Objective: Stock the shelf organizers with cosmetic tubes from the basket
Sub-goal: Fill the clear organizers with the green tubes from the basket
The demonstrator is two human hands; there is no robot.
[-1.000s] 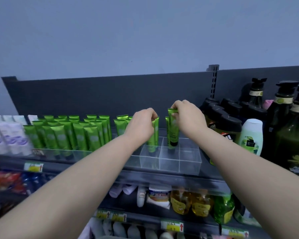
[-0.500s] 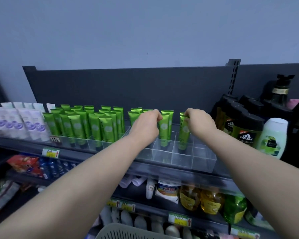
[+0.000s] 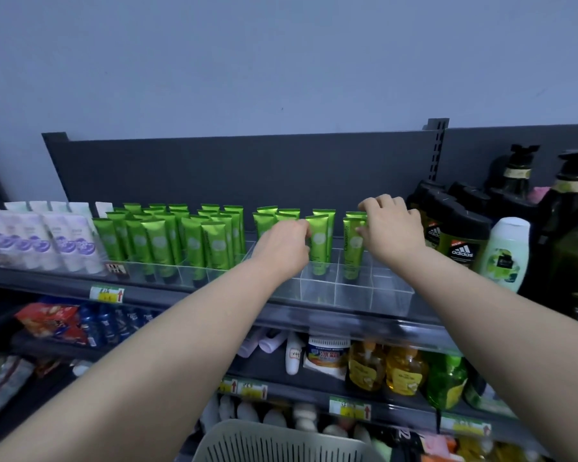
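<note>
Green cosmetic tubes [image 3: 194, 243] stand packed in the clear organizer [image 3: 181, 271] at the left of the top shelf. A second clear organizer [image 3: 354, 296] to its right holds a few green tubes at the back, and its front cells show nothing inside. My left hand [image 3: 282, 250] pinches the top edge of one upright green tube [image 3: 319, 243] in that organizer. My right hand [image 3: 392, 228] curls its thumb and fingers round the top of another upright tube [image 3: 351, 251]. The grey slotted basket [image 3: 281, 441] shows at the bottom edge.
White and purple tubes [image 3: 47, 243] fill the shelf's far left. Dark shower-gel bottles [image 3: 461, 243], a white bottle [image 3: 506, 258] and tall pump bottles [image 3: 574, 228] crowd the right, close to my right hand. Lower shelves hold yellow bottles [image 3: 387, 368] and snack packs [image 3: 52, 320].
Both tubes have gone down into the organizer cells and now stand upright. My hands sit lower on them, and the basket rim has come into view at the bottom.
</note>
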